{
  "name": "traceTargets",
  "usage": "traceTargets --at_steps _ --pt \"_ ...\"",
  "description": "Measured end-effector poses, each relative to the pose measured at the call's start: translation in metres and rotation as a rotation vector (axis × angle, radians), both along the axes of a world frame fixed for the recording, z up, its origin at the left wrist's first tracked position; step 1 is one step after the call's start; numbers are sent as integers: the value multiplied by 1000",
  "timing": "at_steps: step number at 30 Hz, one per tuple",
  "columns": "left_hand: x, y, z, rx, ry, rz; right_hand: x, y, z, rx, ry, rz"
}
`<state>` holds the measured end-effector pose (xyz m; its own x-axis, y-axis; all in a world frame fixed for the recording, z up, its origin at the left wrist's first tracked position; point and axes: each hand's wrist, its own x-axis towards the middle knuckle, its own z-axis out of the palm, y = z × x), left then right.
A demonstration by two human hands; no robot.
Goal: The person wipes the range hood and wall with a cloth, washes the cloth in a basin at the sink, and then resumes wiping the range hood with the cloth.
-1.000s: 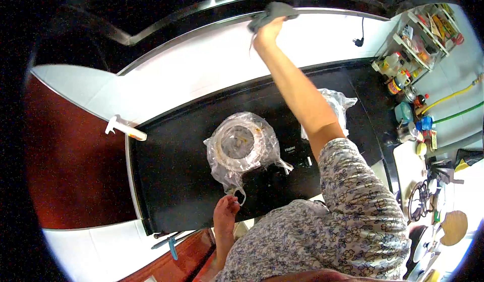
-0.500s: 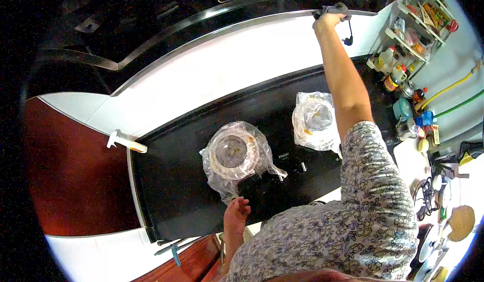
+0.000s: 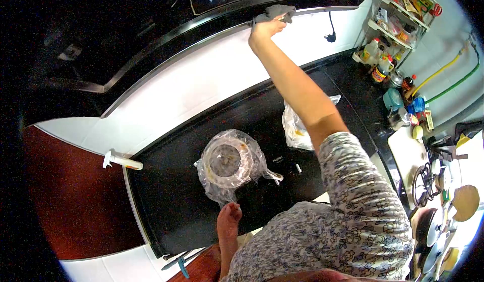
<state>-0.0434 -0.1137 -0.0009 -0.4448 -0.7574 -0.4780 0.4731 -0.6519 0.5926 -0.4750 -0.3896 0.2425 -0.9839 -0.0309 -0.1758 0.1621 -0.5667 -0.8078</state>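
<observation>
Cloth shows only partly behind right fingers.

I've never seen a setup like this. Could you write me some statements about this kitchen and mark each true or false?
1. The right hand holds a grey cloth. True.
2. Both hands are raised to the same height. False: the left hand is low, by the left plastic bundle.
3. The white spray bottle is in the left hand. False: it is apart from both hands, at the left end of the black counter.
4. The right sleeve is patterned. True.
5. Only one clear plastic bundle is visible. False: a right plastic bundle shows partly behind the right arm.
</observation>
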Motion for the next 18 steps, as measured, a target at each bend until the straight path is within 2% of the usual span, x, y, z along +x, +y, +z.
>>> traceTargets --at_steps 3,6,8,10,13,14,15,18 --pt "-12 -8 1 -4 -50 -62 -56 -9 -18 -252 -7 -50" --pt "-7 -3 -7 -11 79 -50 -99 47 14 -377 -119 -7" --pt "2 9 -11 47 -14 9 -129 61 27 -414 -169 22" --pt "12 22 -18 84 -78 12 -146 36 11 -222 -190 -8" --pt "14 22 -30 94 -89 -67 -82 6 -10 280 -41 21" --pt "12 16 -33 92 -65 -94 -75 -14 -22 285 -28 48" --pt "7 12 -30 91 -40 -120 -50 3 1 304 -121 82" --pt "-21 -5 -2 45 -128 -90 -101 13 3 -166 -70 105"
